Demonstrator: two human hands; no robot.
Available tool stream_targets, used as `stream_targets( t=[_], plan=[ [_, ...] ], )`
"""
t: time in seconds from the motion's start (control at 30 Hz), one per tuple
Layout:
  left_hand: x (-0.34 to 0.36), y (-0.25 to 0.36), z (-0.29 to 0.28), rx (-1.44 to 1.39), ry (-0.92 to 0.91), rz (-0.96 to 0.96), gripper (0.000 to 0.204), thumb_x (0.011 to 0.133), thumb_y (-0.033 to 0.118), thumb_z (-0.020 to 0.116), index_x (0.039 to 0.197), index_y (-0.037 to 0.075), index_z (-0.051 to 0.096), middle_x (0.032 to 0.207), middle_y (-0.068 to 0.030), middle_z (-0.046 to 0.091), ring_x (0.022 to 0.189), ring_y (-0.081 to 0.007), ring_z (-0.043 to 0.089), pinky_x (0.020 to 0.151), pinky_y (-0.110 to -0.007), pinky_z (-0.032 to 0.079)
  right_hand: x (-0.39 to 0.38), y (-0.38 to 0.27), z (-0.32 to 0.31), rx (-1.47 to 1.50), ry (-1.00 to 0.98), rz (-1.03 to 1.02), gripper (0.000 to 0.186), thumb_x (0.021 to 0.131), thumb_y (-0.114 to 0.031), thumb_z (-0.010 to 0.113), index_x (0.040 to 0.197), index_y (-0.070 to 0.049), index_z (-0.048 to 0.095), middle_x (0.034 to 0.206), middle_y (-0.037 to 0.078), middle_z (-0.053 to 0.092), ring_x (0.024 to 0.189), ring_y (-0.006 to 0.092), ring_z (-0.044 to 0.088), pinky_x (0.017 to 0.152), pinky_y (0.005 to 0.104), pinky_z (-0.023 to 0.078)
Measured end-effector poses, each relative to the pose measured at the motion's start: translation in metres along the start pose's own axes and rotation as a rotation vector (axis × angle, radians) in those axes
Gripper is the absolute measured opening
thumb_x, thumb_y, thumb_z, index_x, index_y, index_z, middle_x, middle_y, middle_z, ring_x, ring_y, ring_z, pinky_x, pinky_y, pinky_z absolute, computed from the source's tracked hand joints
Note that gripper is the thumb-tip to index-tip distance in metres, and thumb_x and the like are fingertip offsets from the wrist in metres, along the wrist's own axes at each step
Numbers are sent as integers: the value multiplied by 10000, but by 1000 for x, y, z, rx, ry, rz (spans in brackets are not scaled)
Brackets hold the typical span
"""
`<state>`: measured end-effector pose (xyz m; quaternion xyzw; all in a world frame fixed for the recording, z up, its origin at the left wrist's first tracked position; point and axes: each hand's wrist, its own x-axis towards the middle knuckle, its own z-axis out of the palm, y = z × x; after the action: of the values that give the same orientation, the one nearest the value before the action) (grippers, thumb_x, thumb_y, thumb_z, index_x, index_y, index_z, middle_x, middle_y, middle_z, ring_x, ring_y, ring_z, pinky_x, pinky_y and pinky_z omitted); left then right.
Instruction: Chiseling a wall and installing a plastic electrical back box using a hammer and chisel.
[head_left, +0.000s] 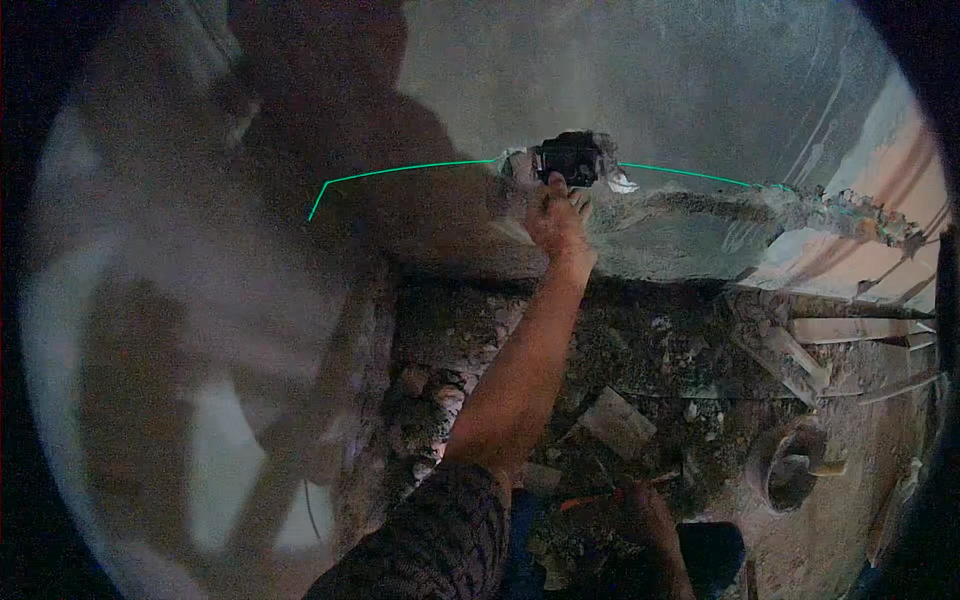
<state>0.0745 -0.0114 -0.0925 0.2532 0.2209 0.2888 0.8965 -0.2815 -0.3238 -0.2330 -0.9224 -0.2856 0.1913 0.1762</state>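
Rubble (640, 400) covers the floor below a dark wall box (572, 158) recessed in grey plaster wall (650, 80), on a green laser line (400, 170). Left hand (556, 222) touches the box's lower edge, grip unclear. Right hand (645, 510), low over the rubble, closes on an orange-handled tool (590, 500).

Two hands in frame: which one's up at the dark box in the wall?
The left hand, arm stretched up to the dark box. The right hand stays low over the rubble.

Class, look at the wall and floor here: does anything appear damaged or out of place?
Yes. The grey wall has a ragged chiselled channel around a dark wall box, and broken rubble litters the floor below.
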Motion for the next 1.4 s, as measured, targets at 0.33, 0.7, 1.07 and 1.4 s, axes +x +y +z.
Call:
stream_targets(
  t=[0.33,0.7,1.07,1.4],
  plan=[
    [6,36,9,229,-202,-107,713,877,447,725,1388,28,458,1314,-128,565,1157,-294,572,991,-432,491,-1,7,37,84,-20,79,689,870,-244,737,1475,-137,423,1157,168,654,1065,341,652,859,462,539],
    [22,37,-6,551,-613,260,607,906,449,697,1297,7,557,1303,-129,576,1135,-281,590,1012,-426,474,-23,5,12,605,-75,211,558,881,-12,632,1414,-128,511,1253,127,635,1097,302,642,927,441,532],
    [8,38,11,435,-310,16,514,974,411,617,1317,36,537,1248,-119,589,1121,-242,579,919,-381,545,11,47,109,325,-33,296,281,948,-243,631,1176,-85,671,1063,115,698,906,306,684,778,443,561],
    [19,35,-25,1377,-664,842,854,814,65,713,1528,45,244,1501,-192,403,1357,-324,440,1134,-442,380,22,21,48,176,-13,242,323,935,-243,644,1206,-69,671,1108,135,693,972,318,675,842,448,545]
  ],
)
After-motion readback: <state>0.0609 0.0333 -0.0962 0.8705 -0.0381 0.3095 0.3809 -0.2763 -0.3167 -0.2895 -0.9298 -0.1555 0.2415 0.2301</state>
